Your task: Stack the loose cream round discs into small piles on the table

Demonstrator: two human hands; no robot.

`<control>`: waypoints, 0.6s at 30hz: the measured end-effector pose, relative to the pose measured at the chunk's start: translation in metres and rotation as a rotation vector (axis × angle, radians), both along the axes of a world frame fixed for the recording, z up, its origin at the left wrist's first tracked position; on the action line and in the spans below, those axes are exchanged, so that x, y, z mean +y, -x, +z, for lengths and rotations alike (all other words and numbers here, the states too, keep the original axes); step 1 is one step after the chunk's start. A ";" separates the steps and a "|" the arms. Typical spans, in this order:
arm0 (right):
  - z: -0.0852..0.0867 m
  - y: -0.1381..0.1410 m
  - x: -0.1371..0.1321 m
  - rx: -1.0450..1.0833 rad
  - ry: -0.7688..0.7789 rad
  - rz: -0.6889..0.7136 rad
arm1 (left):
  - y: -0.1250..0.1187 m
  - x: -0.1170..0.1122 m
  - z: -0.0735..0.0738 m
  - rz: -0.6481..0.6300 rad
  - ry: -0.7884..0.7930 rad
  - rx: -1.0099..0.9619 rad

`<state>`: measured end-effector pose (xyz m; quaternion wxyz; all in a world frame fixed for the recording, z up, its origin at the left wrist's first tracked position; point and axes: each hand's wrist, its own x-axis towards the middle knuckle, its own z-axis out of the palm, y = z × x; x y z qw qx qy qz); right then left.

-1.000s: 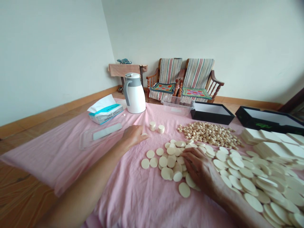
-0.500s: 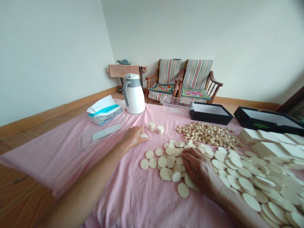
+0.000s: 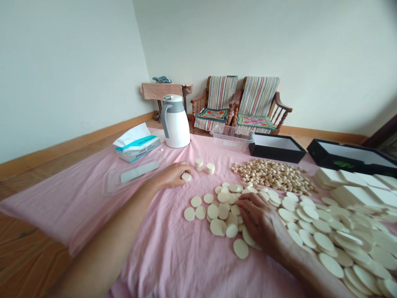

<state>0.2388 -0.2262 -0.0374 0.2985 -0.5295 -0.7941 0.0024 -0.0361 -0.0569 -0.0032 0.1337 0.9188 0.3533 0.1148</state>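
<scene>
My left hand [image 3: 177, 174] is closed around a small stack of pale round wooden discs [image 3: 186, 177], low over the cloth or touching it. Just past the fingertips stand two short stacks of discs, a left stack [image 3: 199, 164] and a right stack [image 3: 210, 168]. To the right, my right hand [image 3: 256, 213] lies over a wide pile of loose discs [image 3: 322, 240], its fingers bent down but apart on the discs. Its palm side is hidden, and I see nothing gripped in it. Several scattered discs [image 3: 212, 211] lie left of those fingers.
Small wooden pieces [image 3: 273, 176] are heaped behind the discs. Square pale tiles [image 3: 356, 192] stand stacked at the right. Along the far edge are a white jug [image 3: 178, 128], a clear container [image 3: 232, 138] and black boxes [image 3: 277, 154]. A tissue box [image 3: 138, 149] and clear lid [image 3: 114, 184] sit left.
My left hand's fingers have curled round the discs, which now sit slightly lower and further left. My right hand has hardly moved on the pile.
</scene>
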 end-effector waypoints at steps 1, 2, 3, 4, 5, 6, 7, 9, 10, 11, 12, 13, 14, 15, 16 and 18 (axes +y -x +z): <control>0.000 0.000 0.000 0.001 0.002 -0.001 | 0.001 0.000 0.001 -0.029 0.016 -0.001; 0.000 0.001 0.000 0.001 0.003 -0.001 | 0.001 0.000 0.002 -0.051 0.026 -0.006; 0.000 0.001 0.000 0.001 0.001 0.001 | 0.002 0.000 0.002 -0.068 0.034 -0.013; 0.001 0.001 0.000 0.001 -0.002 0.002 | 0.002 0.000 0.003 -0.073 0.040 -0.018; 0.001 0.001 0.000 0.000 -0.007 0.003 | 0.003 0.000 0.003 -0.067 0.044 -0.020; 0.001 0.001 0.000 -0.001 -0.011 0.003 | 0.003 0.000 0.003 -0.054 0.047 -0.019; 0.001 0.001 0.000 -0.001 -0.015 0.002 | 0.003 0.000 0.003 -0.036 0.047 -0.015; 0.001 0.000 0.000 -0.004 -0.021 0.003 | 0.003 -0.001 0.002 -0.005 0.042 -0.004; 0.001 0.000 0.000 -0.006 -0.024 0.006 | 0.002 -0.001 0.002 0.002 0.036 -0.003; 0.000 0.000 0.000 -0.007 -0.027 0.009 | 0.001 -0.001 0.002 0.003 0.031 -0.003; 0.000 -0.001 0.001 -0.007 -0.031 0.012 | 0.000 -0.002 0.001 0.006 0.024 -0.006; 0.000 -0.001 0.001 -0.008 -0.032 0.015 | -0.002 -0.002 0.001 0.012 0.015 -0.009; -0.001 -0.001 0.001 -0.008 -0.031 0.015 | -0.003 -0.002 0.001 0.020 0.004 -0.015; -0.001 -0.001 0.001 -0.008 -0.028 0.014 | -0.004 -0.002 0.000 0.031 -0.007 -0.022; -0.001 -0.001 0.001 -0.008 -0.023 0.013 | -0.005 -0.002 -0.001 0.042 -0.019 -0.028; -0.001 -0.001 0.000 -0.010 -0.013 0.012 | -0.007 -0.001 -0.004 0.057 -0.032 -0.037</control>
